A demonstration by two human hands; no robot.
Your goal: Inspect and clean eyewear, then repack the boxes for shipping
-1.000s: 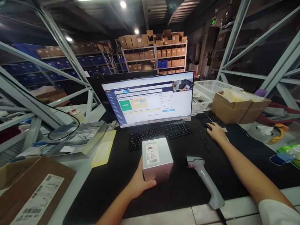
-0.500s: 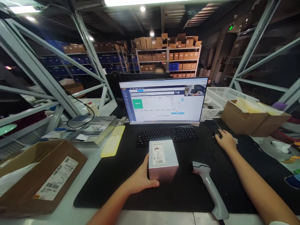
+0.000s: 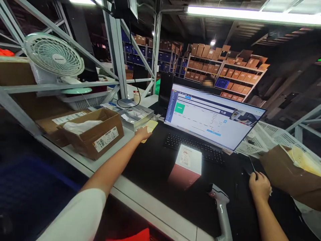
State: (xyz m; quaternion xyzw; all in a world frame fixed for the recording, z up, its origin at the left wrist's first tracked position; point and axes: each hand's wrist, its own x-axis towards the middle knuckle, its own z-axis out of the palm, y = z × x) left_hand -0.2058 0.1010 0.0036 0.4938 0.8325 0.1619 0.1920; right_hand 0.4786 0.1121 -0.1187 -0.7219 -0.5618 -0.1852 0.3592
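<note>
Hands are well apart, neither on the silver-topped box, which stands unheld on the black mat. Left hand is off to the box's left, fingers on the near end of a yellow pad; can't tell if it's pinched or just touched. Right hand is to the box's right, curled, probably over a mouse; too dark to confirm the grip.

Risks, my read:
- Box: nothing steadies it. A low sweep of the left arm could shove it into the keyboard just behind it, giving stray keypresses. Can't tell if they touch.
- Pad: metal tray sits close by, also left of the box. A careless sideways pull could catch its edge and spill the contents.
- Scanner: right of the box, near side. An inward swing of the right forearm could knock it.
- Label: on the box top, washed out by glare. Misread possible.
- Unintended finger pressure on the right: wrong click on the monitor behind the box.
</note>
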